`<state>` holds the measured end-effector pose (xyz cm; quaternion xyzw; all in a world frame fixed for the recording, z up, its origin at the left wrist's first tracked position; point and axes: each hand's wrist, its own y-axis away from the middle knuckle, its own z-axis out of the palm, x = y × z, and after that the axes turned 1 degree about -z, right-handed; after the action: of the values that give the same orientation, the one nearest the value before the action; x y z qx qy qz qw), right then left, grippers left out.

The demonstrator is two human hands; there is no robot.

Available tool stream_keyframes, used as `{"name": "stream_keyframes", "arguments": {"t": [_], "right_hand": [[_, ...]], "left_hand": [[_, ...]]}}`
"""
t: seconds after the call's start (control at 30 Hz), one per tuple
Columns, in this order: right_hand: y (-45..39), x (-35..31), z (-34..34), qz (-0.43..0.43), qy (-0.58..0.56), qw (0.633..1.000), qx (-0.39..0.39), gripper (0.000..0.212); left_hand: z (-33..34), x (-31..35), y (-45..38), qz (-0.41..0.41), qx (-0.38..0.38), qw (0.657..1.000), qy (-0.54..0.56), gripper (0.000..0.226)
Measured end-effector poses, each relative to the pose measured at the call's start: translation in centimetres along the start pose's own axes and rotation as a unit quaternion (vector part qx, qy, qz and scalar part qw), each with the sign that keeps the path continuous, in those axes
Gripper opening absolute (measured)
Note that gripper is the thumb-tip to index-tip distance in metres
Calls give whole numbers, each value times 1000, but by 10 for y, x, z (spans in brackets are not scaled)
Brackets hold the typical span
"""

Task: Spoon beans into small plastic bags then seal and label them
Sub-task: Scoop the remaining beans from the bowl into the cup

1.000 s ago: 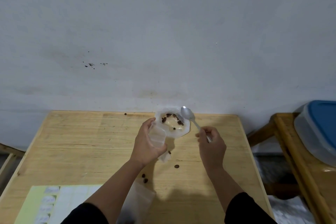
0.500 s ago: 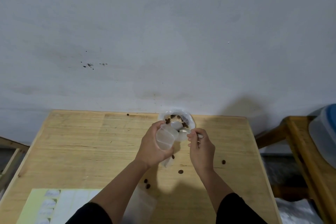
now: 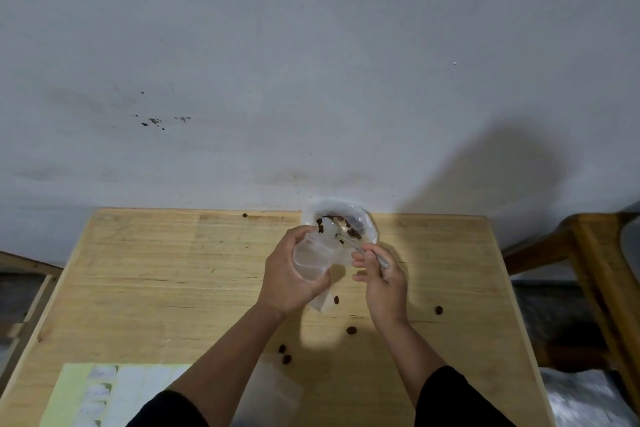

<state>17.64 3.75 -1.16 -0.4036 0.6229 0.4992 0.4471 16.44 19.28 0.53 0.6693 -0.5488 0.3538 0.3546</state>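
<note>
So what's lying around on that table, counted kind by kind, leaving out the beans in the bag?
Plastic bags: 3 (held small bag, bean bag, flat bag)
Spoon: 1
Label sheet: 1
Loose beans: 6
Total: 11

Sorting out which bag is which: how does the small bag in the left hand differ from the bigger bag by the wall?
The small bag is gripped off the table by the left hand; the bigger bag sits on the table. The small bag looks nearly empty; the bigger holds dark beans. Both are clear plastic with open mouths.
</note>
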Motion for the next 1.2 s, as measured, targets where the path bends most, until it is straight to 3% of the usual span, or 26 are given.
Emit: {"name": "stream_keyframes", "arguments": {"t": [0.4,0.83,1.03,1.2], "right_hand": [[0,-8,-15,88,-147,985,18,22],[11,-60,-38,-6,-164,986,8,25],[26,-75,-36,-50,-97,994,-18,25],[38,-77,-30,-153,4,987,-46,23]], "left_hand": [[-6,-4,2,0,17,1000,6,73],[-7,-2,3,-5,5,1000,18,79],[-7,-4,2,-6,10,1000,19,82],[-8,0,4,-9,15,999,30,80]]}}
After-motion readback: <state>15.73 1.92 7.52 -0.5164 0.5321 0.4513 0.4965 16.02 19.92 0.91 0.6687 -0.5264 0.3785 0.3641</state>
